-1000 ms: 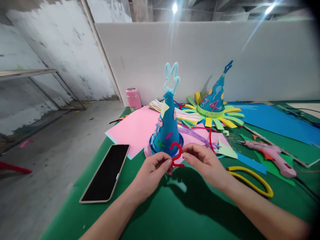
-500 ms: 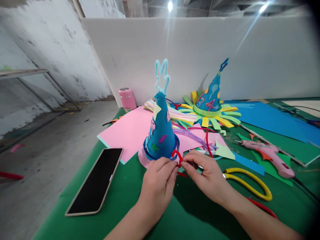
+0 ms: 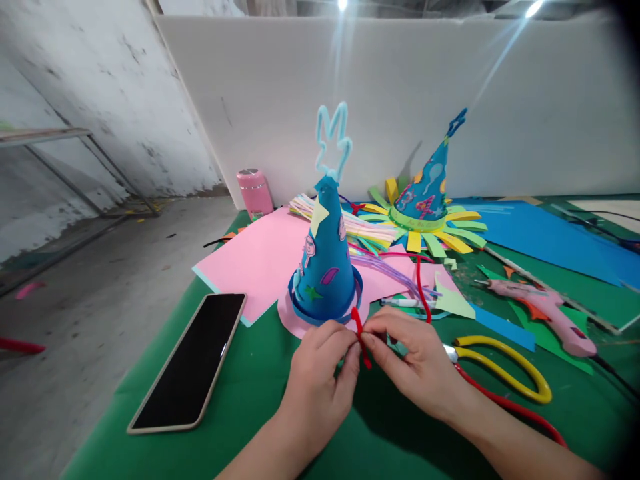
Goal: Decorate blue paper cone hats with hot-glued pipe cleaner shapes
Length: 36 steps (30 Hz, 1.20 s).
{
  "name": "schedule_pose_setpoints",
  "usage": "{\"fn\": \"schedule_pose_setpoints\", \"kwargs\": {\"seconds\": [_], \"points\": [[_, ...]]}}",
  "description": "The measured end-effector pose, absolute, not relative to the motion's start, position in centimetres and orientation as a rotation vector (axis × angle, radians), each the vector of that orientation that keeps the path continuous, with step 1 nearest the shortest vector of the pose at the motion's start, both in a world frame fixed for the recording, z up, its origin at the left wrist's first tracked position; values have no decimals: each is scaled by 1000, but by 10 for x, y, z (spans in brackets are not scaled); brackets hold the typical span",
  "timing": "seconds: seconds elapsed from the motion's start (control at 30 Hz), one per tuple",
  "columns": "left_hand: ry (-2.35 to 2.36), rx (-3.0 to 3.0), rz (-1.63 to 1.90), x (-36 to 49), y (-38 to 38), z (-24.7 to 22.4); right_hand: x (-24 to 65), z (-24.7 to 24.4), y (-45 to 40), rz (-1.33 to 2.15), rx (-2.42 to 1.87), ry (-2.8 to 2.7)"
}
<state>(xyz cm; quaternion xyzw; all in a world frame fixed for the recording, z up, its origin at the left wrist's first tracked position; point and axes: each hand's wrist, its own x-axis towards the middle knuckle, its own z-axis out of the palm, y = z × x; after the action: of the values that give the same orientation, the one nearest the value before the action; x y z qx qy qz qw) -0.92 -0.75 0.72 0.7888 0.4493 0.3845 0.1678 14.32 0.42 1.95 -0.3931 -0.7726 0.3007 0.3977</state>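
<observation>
A short bent piece of red pipe cleaner (image 3: 359, 328) is pinched from both sides at the centre front. The thumb and fingertips of my left hand (image 3: 325, 367) close on its left side, and those of my right hand (image 3: 413, 357) on its right. Just behind them stands a blue paper cone hat (image 3: 327, 267) with stickers and a pink brim (image 3: 290, 319). A light blue pipe-cleaner shape (image 3: 334, 140) rises from its tip.
A phone (image 3: 190, 363) lies at left. Yellow-and-red-handled scissors (image 3: 505, 363) and a pink glue gun (image 3: 545, 310) are at right. Behind are a second cone hat (image 3: 425, 190), pipe cleaners (image 3: 350, 223), pink paper (image 3: 250, 253) and a pink bottle (image 3: 254, 193).
The red piece has turned in my fingers and now stands more upright, its top curl less wide. The whole view has shifted slightly.
</observation>
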Motion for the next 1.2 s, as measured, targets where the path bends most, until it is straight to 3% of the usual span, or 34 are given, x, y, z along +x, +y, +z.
{"fn": "schedule_pose_setpoints", "kwargs": {"seconds": [1.2], "points": [[1171, 1945, 1196, -10, -8, 11, 138, 17, 0, 782, -1020, -1886]]}}
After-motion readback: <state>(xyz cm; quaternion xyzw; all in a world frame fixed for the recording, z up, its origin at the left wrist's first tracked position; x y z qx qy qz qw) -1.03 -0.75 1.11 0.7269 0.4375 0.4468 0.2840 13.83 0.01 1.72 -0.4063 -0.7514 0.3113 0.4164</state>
